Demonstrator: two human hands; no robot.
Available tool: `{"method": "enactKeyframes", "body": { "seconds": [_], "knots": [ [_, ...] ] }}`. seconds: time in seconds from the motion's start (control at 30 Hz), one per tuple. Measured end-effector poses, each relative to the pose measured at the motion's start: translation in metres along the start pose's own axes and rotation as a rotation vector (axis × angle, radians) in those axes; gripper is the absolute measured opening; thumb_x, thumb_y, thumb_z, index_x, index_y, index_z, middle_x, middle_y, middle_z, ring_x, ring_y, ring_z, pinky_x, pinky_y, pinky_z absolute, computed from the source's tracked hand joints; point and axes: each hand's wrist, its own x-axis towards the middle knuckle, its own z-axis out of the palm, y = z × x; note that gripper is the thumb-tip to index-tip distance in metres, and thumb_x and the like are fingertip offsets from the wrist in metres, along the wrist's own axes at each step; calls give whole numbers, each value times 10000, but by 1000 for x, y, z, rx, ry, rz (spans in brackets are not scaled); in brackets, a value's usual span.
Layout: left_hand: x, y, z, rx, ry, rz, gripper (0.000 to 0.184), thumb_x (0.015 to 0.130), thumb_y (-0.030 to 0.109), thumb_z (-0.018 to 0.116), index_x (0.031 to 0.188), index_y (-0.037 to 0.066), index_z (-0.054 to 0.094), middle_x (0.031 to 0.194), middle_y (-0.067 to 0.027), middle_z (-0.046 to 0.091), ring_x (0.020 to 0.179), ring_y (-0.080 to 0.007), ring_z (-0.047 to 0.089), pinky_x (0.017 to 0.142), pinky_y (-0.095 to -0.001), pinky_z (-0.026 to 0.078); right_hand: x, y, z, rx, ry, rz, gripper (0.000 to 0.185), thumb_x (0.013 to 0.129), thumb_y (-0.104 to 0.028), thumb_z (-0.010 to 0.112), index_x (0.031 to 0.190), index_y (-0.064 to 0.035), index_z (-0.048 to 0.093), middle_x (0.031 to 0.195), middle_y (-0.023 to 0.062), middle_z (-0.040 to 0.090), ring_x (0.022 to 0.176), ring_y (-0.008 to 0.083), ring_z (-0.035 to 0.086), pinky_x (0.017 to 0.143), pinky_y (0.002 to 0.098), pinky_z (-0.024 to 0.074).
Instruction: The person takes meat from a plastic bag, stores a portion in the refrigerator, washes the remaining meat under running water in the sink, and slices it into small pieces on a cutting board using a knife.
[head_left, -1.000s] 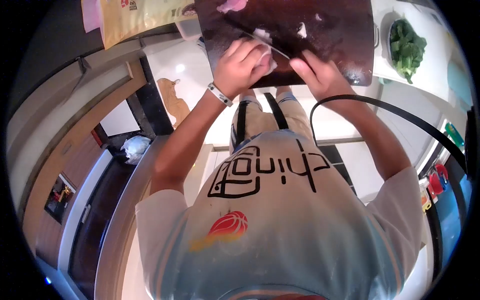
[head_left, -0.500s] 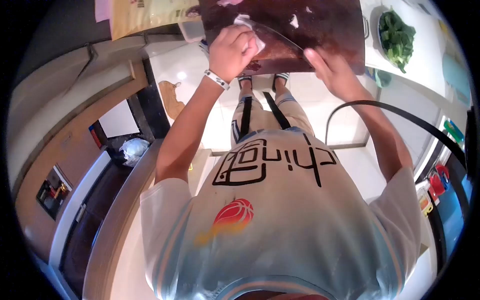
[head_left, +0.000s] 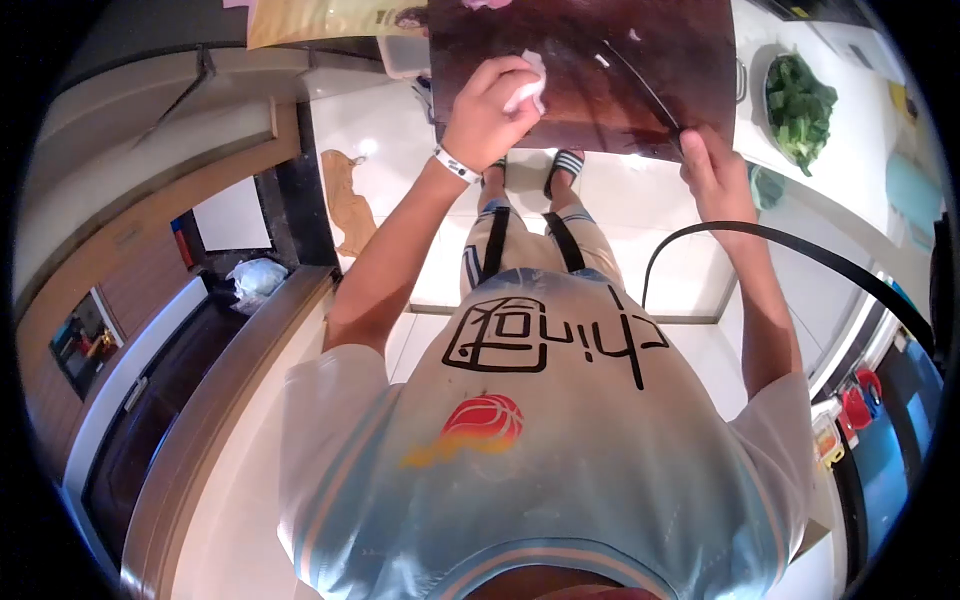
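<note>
My left hand (head_left: 488, 118) is closed around a crumpled white tissue or cloth (head_left: 532, 86) at the left part of the dark cutting board (head_left: 585, 105). By the board's front right corner, my right hand (head_left: 712, 180) grips a knife (head_left: 645, 86) by its dark handle. The blade points away and to the left over the board, apart from the white wad. A small white scrap (head_left: 602, 60) lies near the blade. At the far edge there is a pink piece (head_left: 487, 3), partly cut off by the frame.
Right of the board, a bowl of green leaves (head_left: 800, 110) stands on the white counter (head_left: 850, 165). A yellow packet (head_left: 320, 22) and a pale container (head_left: 402, 58) lie to the left. A black strap or cable (head_left: 790, 235) arches near my right forearm.
The knife has swung away from the white wad, its blade now pointing further forward. My right hand has moved right and down; my left hand has shifted slightly right with the wad.
</note>
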Motion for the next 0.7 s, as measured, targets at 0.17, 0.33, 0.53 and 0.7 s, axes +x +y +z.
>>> {"method": "enactKeyframes", "body": {
  "seconds": [0.17, 0.33, 0.53, 0.7],
  "knots": [
    [6, 6, -8, 111, -62, 305, 302, 733, 58, 733, 1028, 64, 667, 1094, -83, 628, 964, -299, 600, 841, -388, 508, -18, -15, 5, -70, -26, 26, 456, 992, -408, 518, 846, 23, 545, 598, 158, 510, 537, 229, 446, 543, 357, 404],
    [-1, 4, -9, 211, -127, 236, 275, 787, 137, 737, 1031, 35, 661, 1067, -100, 649, 966, -309, 600, 851, -392, 504, -3, -6, 21, -35, -120, 45, 491, 992, -438, 502, 853, 30, 548, 606, 177, 509, 543, 254, 409, 559, 376, 410],
    [0, 4, -7, 242, -137, 230, 225, 834, 127, 680, 1040, 38, 661, 1102, -96, 645, 954, -299, 602, 835, -380, 508, 2, -1, 43, 44, -112, 103, 527, 999, -462, 472, 859, 40, 555, 601, 190, 505, 546, 264, 414, 570, 382, 412],
    [13, -2, -14, 229, -202, 257, 206, 841, 111, 650, 1030, 31, 657, 1103, -93, 639, 950, -289, 597, 819, -378, 509, -9, -10, 62, 118, -73, 158, 529, 1001, -476, 452, 885, 30, 554, 620, 208, 526, 563, 295, 458, 599, 389, 430]
  ]
}}
